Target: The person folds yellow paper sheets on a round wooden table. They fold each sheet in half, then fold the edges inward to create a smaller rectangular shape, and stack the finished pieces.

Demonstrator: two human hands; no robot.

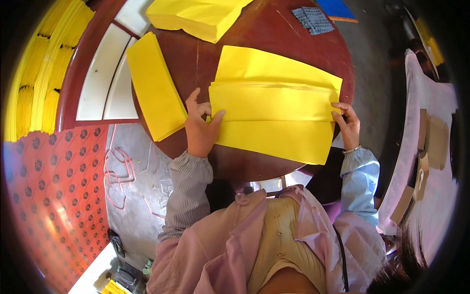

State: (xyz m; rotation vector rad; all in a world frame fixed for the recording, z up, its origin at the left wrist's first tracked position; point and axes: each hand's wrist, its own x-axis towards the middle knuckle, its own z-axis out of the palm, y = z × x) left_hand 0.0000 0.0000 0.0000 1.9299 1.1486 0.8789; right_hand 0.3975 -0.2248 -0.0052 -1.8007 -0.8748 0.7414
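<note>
A layered yellow paper sheet (279, 104) with creases across it lies on the round dark-red table (235, 164) in front of me. At its left edge my left hand (199, 130) closes on the paper, thumb on top and index finger lifted off. On the opposite edge my right hand (349, 128) pinches the paper between thumb and fingers. Part of the fingers is hidden by the paper on both sides. Just left of my left hand is a narrow folded stack of yellow paper (155, 88).
A thick yellow paper stack (196, 18) sits at the table's far side, near a grey knitted-looking cloth (312, 20). Tall yellow bundles (41, 73) stand far left beside white panels (105, 78). Cardboard pieces (435, 142) rest on a pale pink cover (416, 93) at right.
</note>
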